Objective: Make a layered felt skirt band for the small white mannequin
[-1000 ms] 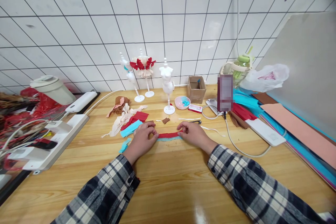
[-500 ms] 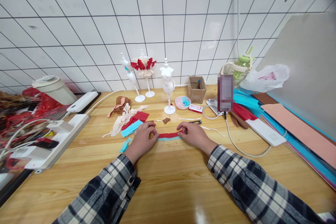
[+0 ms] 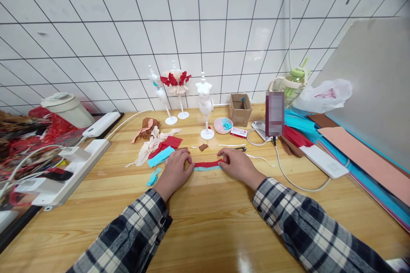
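A narrow strip of red crepe-like paper [image 3: 206, 164] lies over a light blue strip [image 3: 208, 169] on the wooden table. My left hand [image 3: 175, 168] pinches the left end of the layered strips between thumb and finger. At the other end, my right hand [image 3: 237, 164] has its thumb and fingertips closed on them. A blue piece [image 3: 161, 156], a red piece [image 3: 173, 141] and cream scraps [image 3: 149, 149] lie beyond my left hand. Close to my right hand is a small black tool [image 3: 241, 149], partly hidden. A brown scrap [image 3: 203, 147] rests ahead of the strips.
A bare white mini dress form [image 3: 205, 94] stands ahead, with two decorated ones [image 3: 177, 83] behind it. Near them are a pink bowl [image 3: 221, 126], a cardboard box [image 3: 240, 111] and an upright phone [image 3: 274, 113]. A power strip [image 3: 77, 166] lies left; coloured sheets [image 3: 368, 149] lie right.
The view has shifted very slightly. Both hands keep the same pinch on the strip ends, with no other visible movement.
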`<state>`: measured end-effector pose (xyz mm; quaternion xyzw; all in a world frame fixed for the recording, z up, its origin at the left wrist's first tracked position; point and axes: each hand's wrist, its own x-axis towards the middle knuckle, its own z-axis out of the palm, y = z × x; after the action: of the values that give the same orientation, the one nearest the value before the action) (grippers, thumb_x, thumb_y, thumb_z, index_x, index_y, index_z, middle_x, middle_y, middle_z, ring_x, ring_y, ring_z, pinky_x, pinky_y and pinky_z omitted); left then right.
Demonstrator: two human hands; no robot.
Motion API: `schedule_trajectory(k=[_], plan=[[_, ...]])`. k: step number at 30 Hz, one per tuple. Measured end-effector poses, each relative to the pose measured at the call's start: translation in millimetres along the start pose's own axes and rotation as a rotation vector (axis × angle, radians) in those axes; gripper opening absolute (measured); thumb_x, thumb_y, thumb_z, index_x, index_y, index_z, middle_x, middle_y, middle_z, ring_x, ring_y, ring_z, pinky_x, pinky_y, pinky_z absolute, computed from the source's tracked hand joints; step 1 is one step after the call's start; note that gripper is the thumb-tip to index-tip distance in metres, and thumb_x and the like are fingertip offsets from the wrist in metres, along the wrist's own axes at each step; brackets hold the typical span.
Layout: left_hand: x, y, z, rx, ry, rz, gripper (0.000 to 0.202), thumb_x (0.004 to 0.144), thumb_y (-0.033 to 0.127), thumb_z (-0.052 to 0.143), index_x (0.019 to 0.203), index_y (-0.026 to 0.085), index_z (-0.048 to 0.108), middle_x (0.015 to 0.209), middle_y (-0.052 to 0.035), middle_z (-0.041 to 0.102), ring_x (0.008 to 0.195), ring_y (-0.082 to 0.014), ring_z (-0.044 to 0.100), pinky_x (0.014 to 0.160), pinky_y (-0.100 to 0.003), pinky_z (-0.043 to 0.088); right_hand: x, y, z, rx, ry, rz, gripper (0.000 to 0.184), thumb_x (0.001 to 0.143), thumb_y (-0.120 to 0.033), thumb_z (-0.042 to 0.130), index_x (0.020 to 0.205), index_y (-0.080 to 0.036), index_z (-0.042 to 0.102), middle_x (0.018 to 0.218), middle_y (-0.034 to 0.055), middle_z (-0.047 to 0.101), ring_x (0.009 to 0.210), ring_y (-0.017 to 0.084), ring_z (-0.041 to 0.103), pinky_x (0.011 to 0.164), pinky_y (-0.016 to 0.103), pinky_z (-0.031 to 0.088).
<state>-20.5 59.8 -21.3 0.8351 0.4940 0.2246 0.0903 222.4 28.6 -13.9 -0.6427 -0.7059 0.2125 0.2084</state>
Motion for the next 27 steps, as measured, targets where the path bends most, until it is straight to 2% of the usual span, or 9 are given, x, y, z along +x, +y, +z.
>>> schedule_trajectory(k=[4,6,10,15,18,20,21,24,27], plan=[[0,-4,0.5,-0.031,-0.006,0.011,0.003,0.079,0.023,0.055,0.078,0.021,0.056,0.109,-0.0077,0.061,0.107,-0.0251,0.053,0.093,-0.042,0.041,-3,11,-6,-0.003,0.076,0.007,0.018,0.08,-0.021,0.057,0.097,-0.022,0.063,0.078,-0.0012,0.062,0.073,0.013,0.055,0.063,0.023,0.035],[0,-5,0.6,-0.049,-0.004,0.015,0.003,0.078,0.024,0.056,0.077,0.021,0.056,0.109,-0.0076,0.061,0.107,-0.0252,0.053,0.093,-0.043,0.041,-6,10,-8,-0.034,0.1,-0.047,0.019,0.083,-0.021,0.054,0.098,-0.023,0.065,0.084,0.0006,0.062,0.078,0.014,0.056,0.067,0.024,0.037],[0,-5,0.6,-0.065,0.008,0.021,0.004,0.078,0.024,0.057,0.076,0.021,0.056,0.106,-0.0072,0.061,0.106,-0.0247,0.054,0.093,-0.042,0.041,-14,-2,-5,-0.16,0.006,-0.218,0.023,0.088,-0.026,0.049,0.1,-0.028,0.068,0.095,0.0025,0.061,0.087,0.015,0.057,0.071,0.025,0.037],[-1,-8,-2.4,-0.044,-0.003,0.023,0.006,0.08,0.026,0.057,0.077,0.021,0.057,0.104,-0.0069,0.062,0.104,-0.0243,0.055,0.093,-0.042,0.042,-17,-8,-2,-0.267,-0.06,-0.197,0.023,0.089,-0.029,0.049,0.1,-0.028,0.069,0.092,0.0025,0.062,0.087,0.016,0.058,0.069,0.025,0.036],[-4,-2,-10.6,0.025,0.057,0.014,0.012,0.082,0.029,0.056,0.09,0.021,0.06,0.108,-0.0081,0.061,0.107,-0.0258,0.054,0.096,-0.045,0.041,-16,-6,-4,-0.254,-0.08,-0.184,0.022,0.088,-0.028,0.05,0.1,-0.027,0.068,0.092,0.0019,0.063,0.086,0.015,0.058,0.068,0.025,0.036],[-9,7,-16.0,0.077,0.085,0.067,0.022,0.086,0.029,0.051,0.105,0.021,0.06,0.118,-0.0095,0.059,0.115,-0.0259,0.051,0.102,-0.047,0.036,-16,-6,-5,-0.255,-0.081,-0.188,0.021,0.087,-0.028,0.051,0.1,-0.027,0.067,0.093,0.002,0.063,0.086,0.016,0.058,0.068,0.025,0.036],[-12,13,-17.3,0.086,0.06,0.135,0.026,0.088,0.028,0.048,0.11,0.021,0.059,0.123,-0.0097,0.057,0.119,-0.0252,0.048,0.105,-0.046,0.033,-16,-7,-5,-0.256,-0.08,-0.193,0.021,0.087,-0.028,0.051,0.101,-0.026,0.067,0.094,0.0023,0.063,0.086,0.016,0.058,0.069,0.025,0.037],[-21,29,-14.1,0.078,-0.204,0.378,0.044,0.09,0.032,0.045,0.132,0.019,0.047,0.143,-0.0109,0.044,0.133,-0.0241,0.037,0.111,-0.041,0.03,-17,-9,-6,-0.253,-0.083,-0.207,0.022,0.087,-0.029,0.052,0.103,-0.026,0.067,0.097,0.0033,0.062,0.088,0.016,0.058,0.071,0.025,0.038],[-27,36,-7.1,0.068,-0.344,0.384,0.06,0.091,0.044,0.041,0.145,0.017,0.029,0.15,-0.0131,0.033,0.138,-0.0253,0.03,0.112,-0.044,0.026,-17,-9,-7,-0.255,-0.084,-0.191,0.022,0.087,-0.029,0.052,0.103,-0.026,0.067,0.099,0.0038,0.062,0.089,0.016,0.058,0.072,0.025,0.039]])
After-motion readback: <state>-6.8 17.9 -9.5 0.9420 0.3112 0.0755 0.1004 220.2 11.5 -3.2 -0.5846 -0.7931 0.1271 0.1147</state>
